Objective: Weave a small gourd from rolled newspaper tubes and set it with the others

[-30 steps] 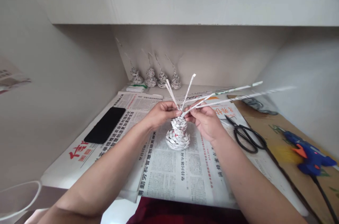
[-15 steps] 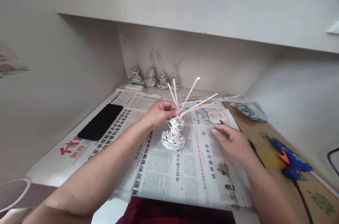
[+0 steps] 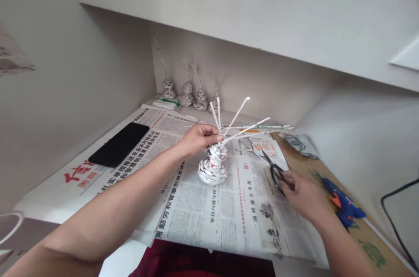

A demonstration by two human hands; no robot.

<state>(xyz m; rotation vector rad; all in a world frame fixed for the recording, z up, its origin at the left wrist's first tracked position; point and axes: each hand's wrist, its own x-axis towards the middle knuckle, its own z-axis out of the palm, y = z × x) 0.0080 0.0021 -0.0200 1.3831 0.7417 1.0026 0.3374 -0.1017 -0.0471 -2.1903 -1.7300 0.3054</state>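
Observation:
My left hand (image 3: 203, 139) pinches the top of a woven paper gourd (image 3: 212, 171), just above its smaller upper bulb. From my fingers several rolled paper strips (image 3: 238, 114) fan upward and to the right. The gourd stands upright over the newspaper; whether its base touches is hard to tell. To the right, my right hand (image 3: 303, 194) is closed on the handles of black scissors (image 3: 276, 173), whose blades point away toward the upper left. The scissors are apart from the gourd.
Newspaper sheets (image 3: 225, 216) cover the table. A black phone (image 3: 119, 144) lies at left. Several finished woven gourds (image 3: 186, 94) line the back wall. A blue glue gun (image 3: 343, 207) rests on cardboard (image 3: 369, 235) at right, with long paper strips (image 3: 278, 128) behind.
My right hand has moved right and toward me, and the scissors now show clearly in it. My left hand keeps its pinch on the gourd. The view has tilted slightly.

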